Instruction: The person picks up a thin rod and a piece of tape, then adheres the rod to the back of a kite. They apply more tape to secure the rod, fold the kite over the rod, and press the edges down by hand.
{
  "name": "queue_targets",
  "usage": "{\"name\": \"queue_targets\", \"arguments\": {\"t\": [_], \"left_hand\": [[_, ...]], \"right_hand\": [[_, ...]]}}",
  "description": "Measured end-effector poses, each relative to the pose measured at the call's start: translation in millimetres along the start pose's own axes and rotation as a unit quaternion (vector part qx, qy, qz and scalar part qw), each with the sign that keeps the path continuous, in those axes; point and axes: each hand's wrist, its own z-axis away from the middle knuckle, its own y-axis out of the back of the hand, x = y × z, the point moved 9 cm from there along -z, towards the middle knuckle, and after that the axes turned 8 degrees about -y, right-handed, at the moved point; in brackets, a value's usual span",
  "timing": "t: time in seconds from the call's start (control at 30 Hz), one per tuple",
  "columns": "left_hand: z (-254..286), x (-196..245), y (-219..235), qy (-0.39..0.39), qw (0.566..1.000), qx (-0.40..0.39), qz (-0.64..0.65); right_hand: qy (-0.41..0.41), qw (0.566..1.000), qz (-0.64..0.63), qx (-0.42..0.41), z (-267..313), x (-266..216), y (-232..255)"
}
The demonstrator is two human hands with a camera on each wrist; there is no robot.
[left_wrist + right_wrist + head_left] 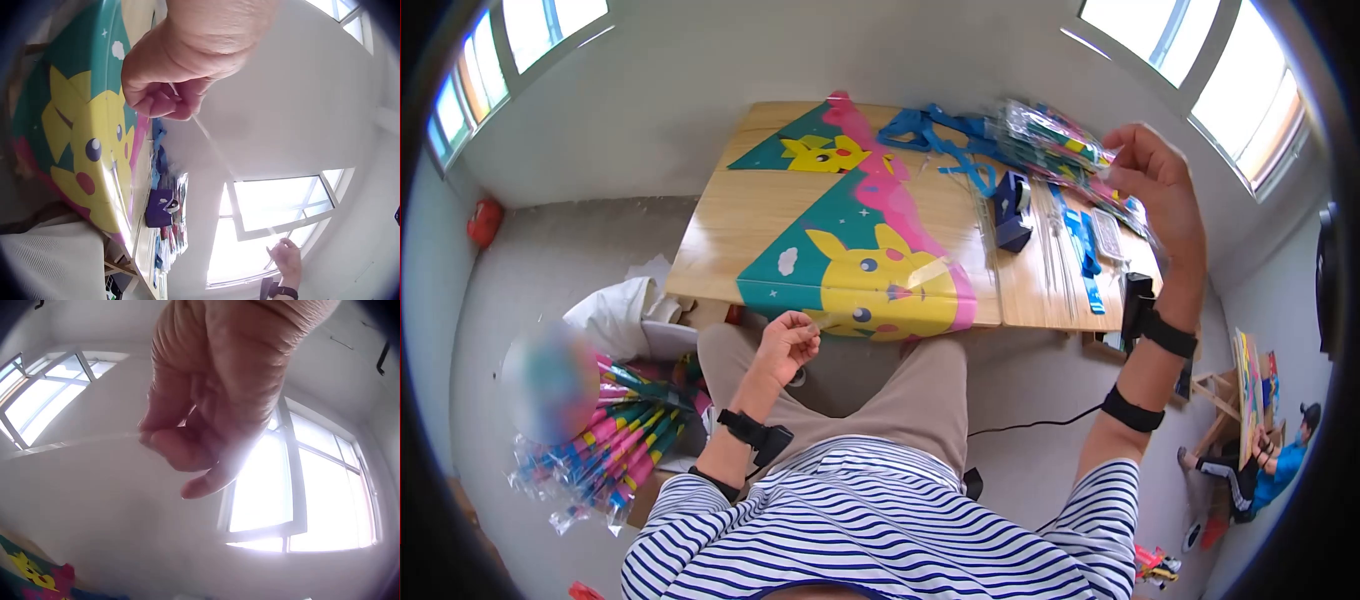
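Note:
A thin strip of clear tape [214, 145] stretches between my two hands. My left hand [788, 350] pinches one end in its fingertips, low over the table's front edge. Raised high at the right, my right hand [1155, 180] pinches the other end, and the tape [78, 443] runs off leftward in the right wrist view. A green, yellow and pink kite sail [840, 280] with a cartoon face lies before me, its front part bending over the table edge. Behind it lies a second, similar sail [825, 152].
On the wooden table [715, 240] stand a dark blue tape dispenser [1012, 212], blue ribbons [915, 128], thin rods [1055, 255] and plastic-wrapped packs [1050, 140]. Several wrapped kites [625, 430] are bunched at the lower left. Another person [1280, 465] sits at the far right.

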Motion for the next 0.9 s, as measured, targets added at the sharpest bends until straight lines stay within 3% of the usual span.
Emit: {"name": "queue_targets", "arguments": {"t": [0.2, 0.37, 0.47, 0.53, 0.6, 0.67, 0.7, 0.73, 0.8, 0.9], "left_hand": [[15.6, -8.4, 25.5, 0.010, 1.000, -0.005, 0.007], [29.4, -12.9, 44.4, 0.043, 0.999, 0.006, 0.009], [28.2, -7.2, 75.3, 0.019, 0.995, 0.068, -0.075], [26.5, 52.3, 70.6, -0.109, 0.956, 0.089, -0.259], [39.3, 133.0, 13.3, -0.272, 0.925, 0.046, -0.260], [90.6, 211.0, -85.6, -0.345, 0.883, -0.010, -0.318], [104.7, 237.5, -124.0, -0.430, 0.829, -0.065, -0.352], [120.0, 255.1, -157.9, -0.509, 0.762, -0.119, -0.382], [140.9, 272.1, -211.7, -0.561, 0.690, -0.195, -0.414], [134.4, 274.6, -244.4, -0.576, 0.667, -0.209, -0.423]], "right_hand": [[0.150, 0.982, 0.100, -0.062, -5.8, -124.6, -59.6], [0.271, 0.945, 0.145, -0.112, -2.7, -187.3, -108.1], [0.278, 0.942, 0.132, -0.130, -1.2, -200.6, -132.9], [0.289, 0.934, 0.128, -0.165, 1.3, -203.3, -151.6], [0.286, 0.928, 0.131, -0.198, 4.6, -203.6, -171.4], [0.285, 0.920, 0.146, -0.226, 5.3, -201.6, -187.7], [0.293, 0.915, 0.151, -0.233, 6.7, -200.1, -194.1], [0.300, 0.910, 0.155, -0.239, 8.4, -198.0, -199.9], [0.324, 0.908, 0.135, -0.230, 14.4, -197.5, -207.0], [0.344, 0.906, 0.139, -0.203, 16.1, -189.9, -205.7]]}}
